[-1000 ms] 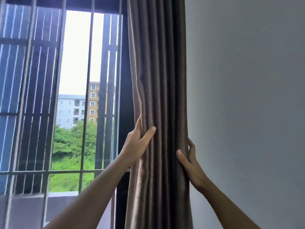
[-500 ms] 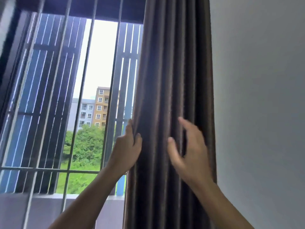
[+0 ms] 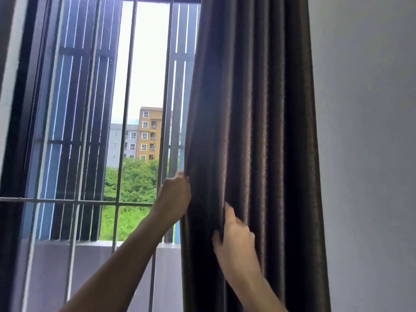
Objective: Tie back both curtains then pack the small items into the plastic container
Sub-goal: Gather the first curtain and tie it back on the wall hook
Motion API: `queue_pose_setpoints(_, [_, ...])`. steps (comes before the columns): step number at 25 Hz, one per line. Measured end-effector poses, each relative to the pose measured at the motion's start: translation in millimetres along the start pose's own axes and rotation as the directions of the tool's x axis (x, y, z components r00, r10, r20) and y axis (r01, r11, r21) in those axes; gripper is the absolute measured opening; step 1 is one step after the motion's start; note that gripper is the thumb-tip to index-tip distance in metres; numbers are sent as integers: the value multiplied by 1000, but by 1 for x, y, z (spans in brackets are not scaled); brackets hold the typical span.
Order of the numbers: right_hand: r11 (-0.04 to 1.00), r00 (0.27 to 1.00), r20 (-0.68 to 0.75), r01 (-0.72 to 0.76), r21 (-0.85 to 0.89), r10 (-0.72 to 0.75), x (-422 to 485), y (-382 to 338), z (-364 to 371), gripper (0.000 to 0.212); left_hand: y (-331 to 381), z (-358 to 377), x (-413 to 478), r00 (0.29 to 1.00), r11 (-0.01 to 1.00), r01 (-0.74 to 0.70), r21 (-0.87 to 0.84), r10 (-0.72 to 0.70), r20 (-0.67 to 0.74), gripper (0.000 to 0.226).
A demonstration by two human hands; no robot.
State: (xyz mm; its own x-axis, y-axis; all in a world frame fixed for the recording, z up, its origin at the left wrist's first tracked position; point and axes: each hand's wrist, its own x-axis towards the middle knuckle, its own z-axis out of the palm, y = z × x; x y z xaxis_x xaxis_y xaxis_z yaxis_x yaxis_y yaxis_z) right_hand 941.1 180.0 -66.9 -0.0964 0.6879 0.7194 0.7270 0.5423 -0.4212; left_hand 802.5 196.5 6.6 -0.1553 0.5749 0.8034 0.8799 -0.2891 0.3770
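A dark brown pleated curtain (image 3: 258, 109) hangs gathered at the right side of the window, next to the wall. My left hand (image 3: 174, 198) grips the curtain's left edge, fingers curled into the fabric. Lower and to the right, my right hand (image 3: 235, 239) lies on the front folds with its fingers tucked into a pleat. No tie-back, small items or plastic container are in view.
A window with grey metal bars (image 3: 126, 131) and dark slatted panels fills the left half; trees and buildings lie outside. A low sill wall (image 3: 90, 266) runs below it. A plain pale wall (image 3: 369, 154) stands right of the curtain.
My right hand came round from the curtain's right edge to its front and dropped lower into the folds. My left hand shifted to the curtain's left edge. The view moved left.
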Motion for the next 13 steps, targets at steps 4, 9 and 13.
queue_pose_setpoints(4, [998, 998, 45, 41, 51, -43, -25, 13, 17, 62, 2, 8, -9, 987, 992, -110, -59, 116, 113, 26])
queue_pose_setpoints(9, [985, 976, 152, 142, 93, -155, -42, 24, 21, 66, 17, 9, -22, 933, 992, 21, -126, 25, 359, 28])
queue_pose_setpoints(13, [979, 966, 176, 169, 115, -188, -45, 29, 21, 69, 18, 5, -16, 866, 986, 88, -144, -4, 500, 46])
